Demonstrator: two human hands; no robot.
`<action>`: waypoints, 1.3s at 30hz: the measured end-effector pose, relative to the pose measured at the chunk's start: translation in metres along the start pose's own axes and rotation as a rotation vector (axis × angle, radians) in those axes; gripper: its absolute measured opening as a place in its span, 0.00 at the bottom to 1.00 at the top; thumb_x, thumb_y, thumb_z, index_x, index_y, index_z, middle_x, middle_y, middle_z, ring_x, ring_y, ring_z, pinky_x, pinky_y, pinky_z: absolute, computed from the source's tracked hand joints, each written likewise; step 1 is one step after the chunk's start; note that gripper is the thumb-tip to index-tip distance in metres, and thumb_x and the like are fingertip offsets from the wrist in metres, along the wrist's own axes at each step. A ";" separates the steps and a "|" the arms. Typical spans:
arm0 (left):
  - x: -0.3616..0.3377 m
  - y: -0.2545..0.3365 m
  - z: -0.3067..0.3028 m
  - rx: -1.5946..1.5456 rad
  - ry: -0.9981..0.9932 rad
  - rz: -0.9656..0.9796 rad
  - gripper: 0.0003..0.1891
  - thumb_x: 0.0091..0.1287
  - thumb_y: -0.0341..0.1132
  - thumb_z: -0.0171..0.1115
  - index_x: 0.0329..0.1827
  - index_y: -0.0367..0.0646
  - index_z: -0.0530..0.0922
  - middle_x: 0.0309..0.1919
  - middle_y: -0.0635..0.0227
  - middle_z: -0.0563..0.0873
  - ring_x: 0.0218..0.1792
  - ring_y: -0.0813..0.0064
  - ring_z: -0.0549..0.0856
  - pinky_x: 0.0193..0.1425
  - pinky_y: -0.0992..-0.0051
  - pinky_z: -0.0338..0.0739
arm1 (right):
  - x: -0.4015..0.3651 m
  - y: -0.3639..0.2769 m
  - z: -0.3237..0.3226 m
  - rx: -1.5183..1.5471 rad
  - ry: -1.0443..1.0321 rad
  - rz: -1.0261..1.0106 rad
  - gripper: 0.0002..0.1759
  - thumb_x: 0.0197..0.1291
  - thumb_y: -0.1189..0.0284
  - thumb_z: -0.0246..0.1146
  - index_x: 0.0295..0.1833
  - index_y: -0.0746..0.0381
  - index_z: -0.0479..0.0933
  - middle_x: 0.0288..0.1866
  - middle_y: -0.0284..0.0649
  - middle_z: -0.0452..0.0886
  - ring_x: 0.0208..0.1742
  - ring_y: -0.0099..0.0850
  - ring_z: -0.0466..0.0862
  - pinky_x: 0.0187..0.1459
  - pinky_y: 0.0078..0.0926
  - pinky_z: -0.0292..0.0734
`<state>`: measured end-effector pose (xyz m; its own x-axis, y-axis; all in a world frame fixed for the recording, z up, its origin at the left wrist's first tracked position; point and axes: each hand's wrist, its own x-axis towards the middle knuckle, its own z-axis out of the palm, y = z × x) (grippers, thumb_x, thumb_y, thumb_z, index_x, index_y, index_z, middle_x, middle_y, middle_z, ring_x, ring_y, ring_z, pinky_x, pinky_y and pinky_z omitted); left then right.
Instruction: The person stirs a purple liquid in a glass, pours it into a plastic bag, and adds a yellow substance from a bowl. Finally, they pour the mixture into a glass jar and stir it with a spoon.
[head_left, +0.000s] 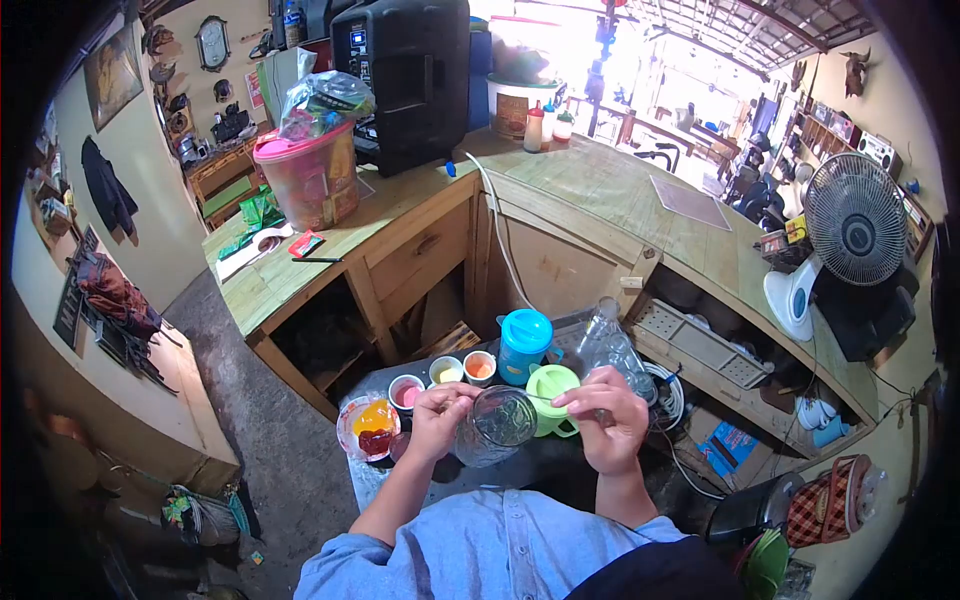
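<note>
My left hand (438, 418) grips the side of a clear glass (484, 440), which is tilted so its mouth faces up toward me. My right hand (608, 415) pinches a thin metal utensil (542, 398) that points toward the glass rim; its far end is hard to make out. Behind the glass stand a lime-green lidded pitcher (553, 383) and a blue lidded pitcher (525, 340). Cups with pink contents (407, 392), yellow contents (446, 371) and orange contents (480, 368) sit beyond my left hand. Left of it lies a plate (348, 428) with yellow and dark red food.
Several clear glasses (610, 345) and a coiled white cable (665, 395) are right of the pitchers. A wooden counter (590, 185) wraps around the low table, bearing a pink bucket (310, 180), a black speaker (408, 90), squeeze bottles (534, 130) and a fan (855, 220).
</note>
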<state>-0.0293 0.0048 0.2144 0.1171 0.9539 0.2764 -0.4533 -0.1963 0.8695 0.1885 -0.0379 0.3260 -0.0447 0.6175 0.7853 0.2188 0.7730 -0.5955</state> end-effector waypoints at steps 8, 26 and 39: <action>0.003 0.021 0.009 0.209 -0.125 0.240 0.12 0.62 0.23 0.64 0.20 0.36 0.75 0.42 0.57 0.86 0.46 0.66 0.86 0.49 0.70 0.80 | -0.011 0.005 0.001 -0.126 -0.033 0.028 0.10 0.49 0.79 0.69 0.39 0.57 0.82 0.32 0.35 0.84 0.35 0.33 0.80 0.44 0.33 0.70; -0.009 0.050 0.007 0.791 -0.447 0.340 0.11 0.44 0.22 0.70 0.27 0.41 0.76 0.37 0.66 0.81 0.40 0.63 0.80 0.46 0.66 0.74 | -0.017 0.019 -0.010 -0.180 -0.102 0.362 0.04 0.68 0.75 0.54 0.44 0.65 0.69 0.35 0.45 0.79 0.40 0.43 0.82 0.45 0.37 0.75; 0.001 0.062 0.016 1.095 -0.398 0.635 0.10 0.43 0.24 0.68 0.26 0.43 0.75 0.25 0.69 0.75 0.31 0.66 0.79 0.40 0.66 0.71 | -0.031 0.018 -0.019 0.369 0.031 0.591 0.15 0.75 0.67 0.49 0.43 0.65 0.76 0.35 0.41 0.85 0.22 0.16 0.73 0.26 0.13 0.68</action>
<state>-0.0431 -0.0104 0.2756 0.4855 0.5344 0.6919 0.3946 -0.8402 0.3720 0.2119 -0.0464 0.2941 0.0084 0.9499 0.3126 -0.1483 0.3103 -0.9390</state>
